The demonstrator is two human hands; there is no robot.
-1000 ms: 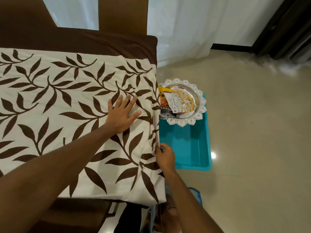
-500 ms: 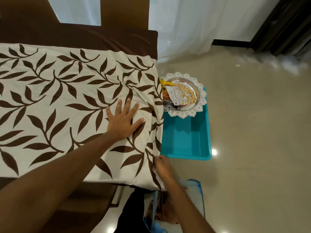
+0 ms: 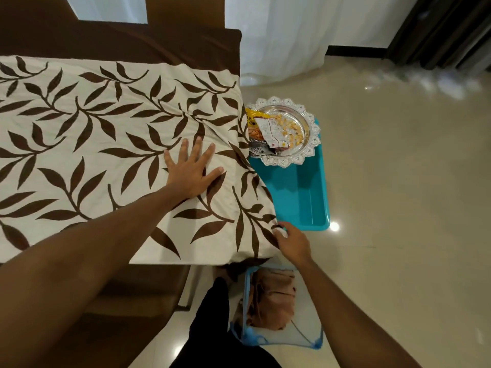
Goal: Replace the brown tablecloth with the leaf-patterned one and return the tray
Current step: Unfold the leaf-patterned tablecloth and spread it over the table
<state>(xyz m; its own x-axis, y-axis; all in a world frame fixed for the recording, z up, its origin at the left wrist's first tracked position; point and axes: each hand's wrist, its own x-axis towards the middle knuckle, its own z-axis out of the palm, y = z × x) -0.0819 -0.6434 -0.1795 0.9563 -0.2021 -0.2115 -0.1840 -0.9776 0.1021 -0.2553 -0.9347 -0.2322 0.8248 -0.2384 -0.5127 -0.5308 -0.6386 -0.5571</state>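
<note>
The cream tablecloth with brown leaves (image 3: 106, 155) lies spread over the table, its right edge hanging down the side. My left hand (image 3: 191, 171) presses flat on it with fingers spread, near the right side. My right hand (image 3: 292, 241) pinches the hanging right edge close to the near corner. A silver tray (image 3: 310, 144) with a scalloped rim holds snack packets and sits on a teal bin (image 3: 300, 197) on the floor, right of the table. A folded brown cloth (image 3: 271, 301) lies in a blue mesh basket (image 3: 279, 338) at my feet.
The far end of the table (image 3: 159, 41) shows dark brown beyond the leaf cloth. A brown chair (image 3: 119, 314) stands at the near side under my left arm. White curtains (image 3: 279, 35) hang behind, and glossy beige floor (image 3: 398, 208) stretches to the right.
My right hand has slid down the cloth's hanging right edge toward the near corner. The left hand stays flat on the cloth. The view has shifted and the cloth looks smoother.
</note>
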